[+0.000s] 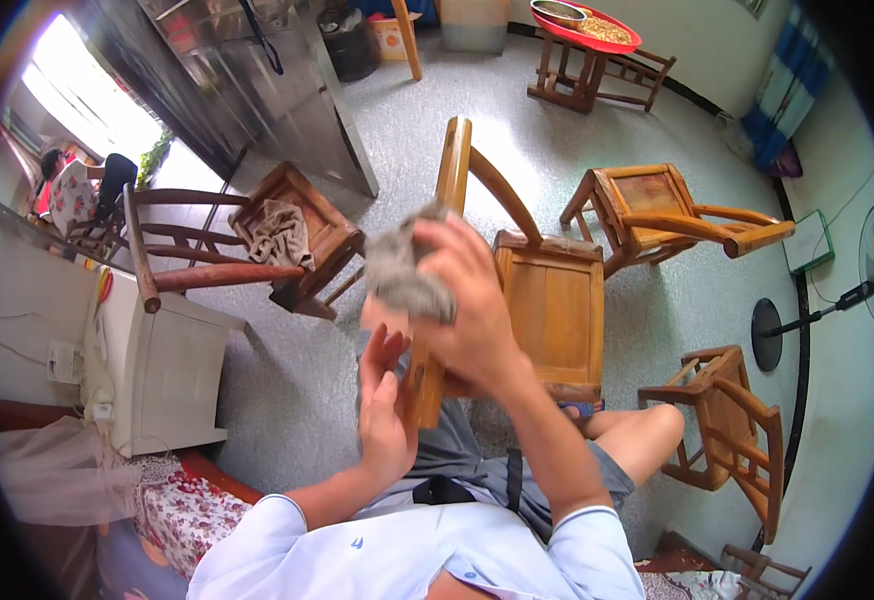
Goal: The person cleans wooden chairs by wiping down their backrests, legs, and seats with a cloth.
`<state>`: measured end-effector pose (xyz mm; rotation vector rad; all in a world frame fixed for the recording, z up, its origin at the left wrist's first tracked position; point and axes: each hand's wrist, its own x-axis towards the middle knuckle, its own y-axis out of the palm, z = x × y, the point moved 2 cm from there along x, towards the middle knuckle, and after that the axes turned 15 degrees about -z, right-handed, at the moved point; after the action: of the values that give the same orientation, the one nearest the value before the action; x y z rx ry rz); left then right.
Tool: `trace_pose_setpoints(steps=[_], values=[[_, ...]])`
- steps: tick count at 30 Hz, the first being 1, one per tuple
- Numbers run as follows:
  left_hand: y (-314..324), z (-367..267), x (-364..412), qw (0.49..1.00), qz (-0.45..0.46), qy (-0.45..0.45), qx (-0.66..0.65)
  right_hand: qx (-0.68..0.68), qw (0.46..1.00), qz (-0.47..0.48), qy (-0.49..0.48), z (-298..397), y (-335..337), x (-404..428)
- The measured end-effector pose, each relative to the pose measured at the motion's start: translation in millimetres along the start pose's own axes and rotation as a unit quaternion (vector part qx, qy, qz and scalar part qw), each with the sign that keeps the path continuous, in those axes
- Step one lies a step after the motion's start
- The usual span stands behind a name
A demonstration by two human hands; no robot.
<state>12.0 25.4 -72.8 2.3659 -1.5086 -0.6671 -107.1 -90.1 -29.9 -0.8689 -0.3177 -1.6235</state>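
A wooden chair [554, 319] stands before me, its seat on the right and its long back rail [453, 169] towards me. My right hand [470, 300] grips a crumpled grey cloth [410, 274] over the middle of that rail; hand and cloth are motion-blurred. Against the side of the rail's near end rests my left hand [388, 427], with fingers extended and not visibly wrapped around it. My right hand and the cloth hide part of the rail.
Another chair [332, 236] at left carries a second rag [281, 234]. More chairs stand at right [650, 191] and lower right [733, 401], near a standing fan [767, 334]. A white cabinet [174, 367] is at left. A red tray [624, 46] sits farther back. A person [76, 184] sits outside.
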Motion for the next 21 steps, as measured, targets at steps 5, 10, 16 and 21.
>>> trace_pose_setpoints(steps=[5, 10, 16, 21], values=[[-4, -2, 7, 0.992, -0.002, 0.123, 0.014, -0.047, 0.994, -0.094, 0.028, -31, 19, 21], [0, -11, 23, 0.917, 0.005, 0.378, 0.128, 0.045, 0.995, -0.081, 0.032, 2, 1, -20], [2, -7, 16, 0.832, 0.015, 0.515, 0.207, 0.140, 0.982, -0.071, 0.100, 49, -24, -102], [2, -7, 16, 0.725, 0.015, 0.638, 0.261, 0.112, 0.992, -0.001, 0.056, 41, -30, -62]])
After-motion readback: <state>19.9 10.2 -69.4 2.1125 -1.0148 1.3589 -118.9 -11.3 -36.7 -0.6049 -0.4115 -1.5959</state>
